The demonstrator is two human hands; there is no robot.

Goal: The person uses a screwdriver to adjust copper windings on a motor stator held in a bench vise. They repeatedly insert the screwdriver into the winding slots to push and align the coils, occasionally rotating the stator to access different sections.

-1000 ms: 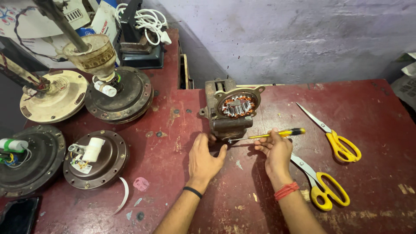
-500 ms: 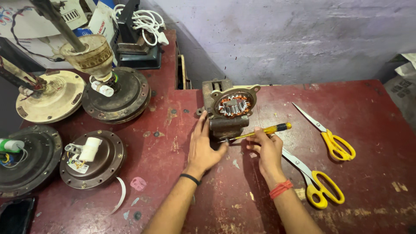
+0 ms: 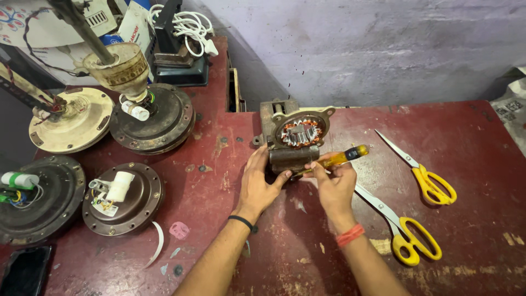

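Observation:
A small electric motor (image 3: 298,134) with copper windings showing in its round open face stands in the middle of the red workbench (image 3: 482,137). My left hand (image 3: 260,183) presses against its lower left side and steadies its dark body. My right hand (image 3: 333,183) is closed around a yellow-handled screwdriver (image 3: 345,156), whose handle end points up to the right. The tip lies against the motor's lower front, hidden by my fingers.
Two yellow-handled scissors lie to the right: one (image 3: 424,175) farther back, one (image 3: 402,230) beside my right wrist. Several ceiling-fan motors (image 3: 153,118) (image 3: 123,197) (image 3: 33,197) (image 3: 71,118) fill the left side. A coiled white cable (image 3: 189,24) sits at the back, a dark phone (image 3: 24,271) at bottom left.
Both hands have moved forward from the bench to the motor. The left hand now grips its side, and the right has brought the screwdriver against its front.

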